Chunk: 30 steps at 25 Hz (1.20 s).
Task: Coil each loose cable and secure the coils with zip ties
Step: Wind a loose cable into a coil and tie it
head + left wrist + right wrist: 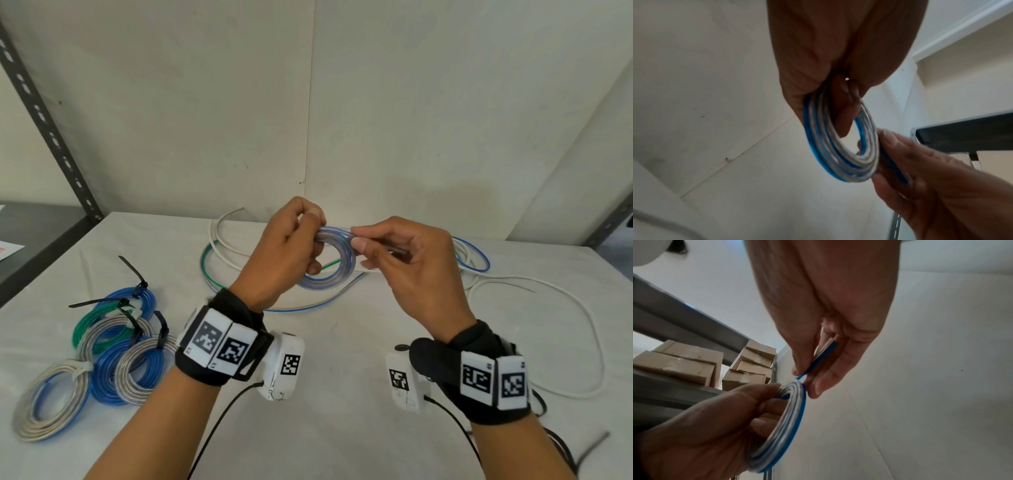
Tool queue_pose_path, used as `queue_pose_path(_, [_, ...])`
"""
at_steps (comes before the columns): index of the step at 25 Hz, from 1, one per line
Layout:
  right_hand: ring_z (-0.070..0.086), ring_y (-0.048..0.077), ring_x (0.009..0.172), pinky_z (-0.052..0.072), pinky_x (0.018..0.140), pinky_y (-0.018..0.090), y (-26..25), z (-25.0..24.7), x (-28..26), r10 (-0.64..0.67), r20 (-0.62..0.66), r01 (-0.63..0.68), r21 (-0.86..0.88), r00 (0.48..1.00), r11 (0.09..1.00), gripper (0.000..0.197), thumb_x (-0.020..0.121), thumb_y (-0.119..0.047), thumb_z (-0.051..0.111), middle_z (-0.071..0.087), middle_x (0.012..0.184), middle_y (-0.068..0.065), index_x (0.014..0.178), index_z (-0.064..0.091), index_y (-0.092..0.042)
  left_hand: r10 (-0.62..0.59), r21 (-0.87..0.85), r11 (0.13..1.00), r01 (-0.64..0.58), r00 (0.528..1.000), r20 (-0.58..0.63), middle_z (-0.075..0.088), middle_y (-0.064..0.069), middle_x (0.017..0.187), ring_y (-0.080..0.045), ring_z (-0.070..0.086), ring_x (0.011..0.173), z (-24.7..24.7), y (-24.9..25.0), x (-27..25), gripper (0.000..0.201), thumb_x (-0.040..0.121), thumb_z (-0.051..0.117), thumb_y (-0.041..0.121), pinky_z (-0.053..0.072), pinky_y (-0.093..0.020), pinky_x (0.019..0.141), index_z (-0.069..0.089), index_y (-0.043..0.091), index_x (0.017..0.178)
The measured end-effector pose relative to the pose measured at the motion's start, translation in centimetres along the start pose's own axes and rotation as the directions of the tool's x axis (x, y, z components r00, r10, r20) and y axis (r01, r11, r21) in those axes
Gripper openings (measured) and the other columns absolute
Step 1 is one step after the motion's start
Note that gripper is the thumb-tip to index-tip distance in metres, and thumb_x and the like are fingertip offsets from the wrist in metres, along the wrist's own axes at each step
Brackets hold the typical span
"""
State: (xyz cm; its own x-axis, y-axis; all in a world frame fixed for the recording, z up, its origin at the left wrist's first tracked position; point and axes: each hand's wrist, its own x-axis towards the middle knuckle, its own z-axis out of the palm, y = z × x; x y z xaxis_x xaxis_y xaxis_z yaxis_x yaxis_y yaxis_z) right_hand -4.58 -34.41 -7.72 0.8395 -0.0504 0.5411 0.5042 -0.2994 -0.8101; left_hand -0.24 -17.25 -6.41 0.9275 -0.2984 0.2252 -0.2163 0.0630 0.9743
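Note:
A small blue-and-clear cable coil (334,260) (840,146) (785,423) hangs above the table between both hands. My left hand (291,246) (838,91) (731,426) grips the coil's left side, fingers curled through the ring. My right hand (394,253) (813,369) (900,170) pinches the cable's free run (822,355) between thumb and fingers right at the coil's upper edge. The rest of this cable (308,305) trails down onto the table. Several finished coils (113,342) with black and white zip ties lie at the left.
Loose white (555,329), green (205,270) and blue (476,260) cables sprawl over the white table (342,428) behind and right of my hands. A black zip tie (592,445) lies near the right wrist. A metal shelf post (44,120) stands left; cardboard boxes (694,366) sit on a shelf.

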Motion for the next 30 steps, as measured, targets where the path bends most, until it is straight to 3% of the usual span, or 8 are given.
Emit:
queue_pose_path(3, [0.073,0.016,0.072,0.059,0.070,0.029,-0.1,0.8,-0.1,0.022,-0.125,-0.011,0.090,0.992,0.996,0.007,0.086,-0.009,0.077,0.077,0.083,0.002,0.086,0.073,-0.015,-0.017,-0.126,0.992,0.007,0.997,-0.075,0.033,0.010,0.054,-0.007,0.027,0.046,-0.2,0.3,0.3,0.025,0.106,0.033,0.007,0.032,-0.023,0.044,0.043,0.013,0.083])
queue_pose_path(7, [0.073,0.014,0.078,0.060,0.071,0.030,-0.3,2.1,-0.6,0.024,-0.100,-0.009,0.147,0.995,0.989,0.009,0.091,-0.007,0.070,0.078,0.089,0.003,0.093,0.072,-0.016,-0.059,-0.304,0.953,0.010,0.987,-0.151,0.029,0.010,0.053,-0.008,0.024,0.046,-0.5,0.5,0.6,0.027,0.106,0.032,0.010,0.030,-0.022,0.044,0.042,0.014,0.081])
queue_pose_path(12, [0.076,0.030,0.090,0.060,0.074,0.035,-0.3,3.3,-1.0,0.109,-0.150,-0.047,0.367,0.983,0.929,0.009,0.098,-0.005,0.059,0.077,0.092,0.014,0.104,0.066,-0.004,-0.129,-0.482,0.875,0.041,0.980,-0.151,0.022,0.007,0.055,-0.010,0.018,0.049,0.3,0.5,0.6,0.029,0.106,0.035,0.013,0.025,-0.022,0.043,0.037,0.017,0.076])
queue_pose_path(18, [0.076,0.026,0.092,0.060,0.081,0.054,-0.3,4.8,-1.7,0.077,-0.220,-0.012,0.283,0.973,0.959,0.012,0.091,-0.009,0.070,0.078,0.092,0.007,0.102,0.068,-0.015,-0.132,-0.529,0.849,-0.005,0.966,-0.222,0.019,0.006,0.056,-0.011,0.015,0.050,0.3,0.4,0.7,0.033,0.104,0.034,0.011,0.025,-0.023,0.044,0.032,0.018,0.072])
queue_pose_path(23, [0.073,0.016,0.101,0.058,0.088,0.038,0.2,6.2,-2.4,-0.007,-0.367,0.078,0.180,0.930,0.981,0.021,0.101,-0.011,0.057,0.075,0.106,-0.004,0.117,0.066,-0.022,-0.168,-0.655,0.755,-0.017,0.961,-0.219,0.020,0.006,0.053,-0.009,0.019,0.042,1.7,-0.1,0.4,0.035,0.104,0.033,0.012,0.030,-0.021,0.043,0.029,0.020,0.070])
queue_pose_path(26, [0.072,0.018,0.105,0.055,0.087,0.030,0.5,6.6,-2.6,-0.013,-0.383,0.085,0.172,0.924,0.981,0.016,0.102,-0.015,0.053,0.075,0.109,0.002,0.115,0.061,-0.020,-0.184,-0.703,0.711,-0.017,0.960,-0.209,0.022,0.007,0.051,-0.007,0.020,0.041,1.9,-0.2,0.5,0.035,0.104,0.033,0.013,0.028,-0.020,0.042,0.029,0.020,0.071])
queue_pose_path(30, [0.072,0.019,0.100,0.060,0.074,0.035,0.4,5.9,-2.4,0.039,-0.360,0.037,0.200,0.932,0.979,0.008,0.097,-0.017,0.065,0.076,0.102,0.001,0.104,0.067,-0.021,-0.194,-0.708,0.706,-0.010,0.959,-0.207,0.021,0.007,0.051,-0.007,0.019,0.042,1.6,-0.5,0.7,0.035,0.104,0.031,0.011,0.028,-0.019,0.042,0.028,0.021,0.070])
